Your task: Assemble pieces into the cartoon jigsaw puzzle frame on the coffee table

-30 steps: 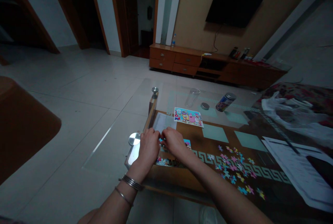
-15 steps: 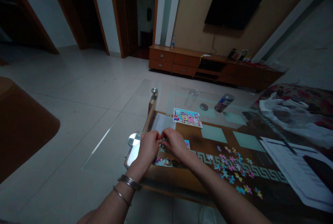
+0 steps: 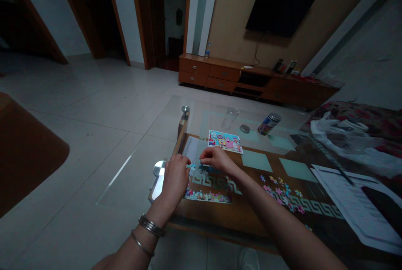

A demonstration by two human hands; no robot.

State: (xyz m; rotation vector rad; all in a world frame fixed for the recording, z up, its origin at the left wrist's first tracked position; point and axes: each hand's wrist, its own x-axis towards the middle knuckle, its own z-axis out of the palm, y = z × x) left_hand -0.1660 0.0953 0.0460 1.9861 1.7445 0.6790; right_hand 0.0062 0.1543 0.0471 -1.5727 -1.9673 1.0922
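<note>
My left hand (image 3: 177, 176) lies at the left end of the puzzle, its fingers curled down; what is under them is hidden. My right hand (image 3: 216, 159) is just to its right, thumb and finger pinched on a small bluish puzzle piece (image 3: 201, 163), partly covered by the fingertips. Beneath both hands, joined blue pieces (image 3: 192, 168) form a top edge. Nearer to me, a colourful joined strip (image 3: 207, 196) runs along the bottom. Just beyond my right hand is the cartoon reference picture (image 3: 225, 141). Loose puzzle pieces (image 3: 282, 192) are scattered right of my right forearm.
The glass table (image 3: 125, 178) has a metal fitting (image 3: 159, 168) near my left hand. Farther back are a clear glass (image 3: 231, 117), a round lid (image 3: 244, 128) and a printed can (image 3: 269, 124). Papers (image 3: 354, 203) and a plastic bag (image 3: 339, 136) lie to the right.
My hands, together before, are now apart. The right has moved slightly right and away from me with a piece; the left has dropped slightly. More of the bottom strip shows.
</note>
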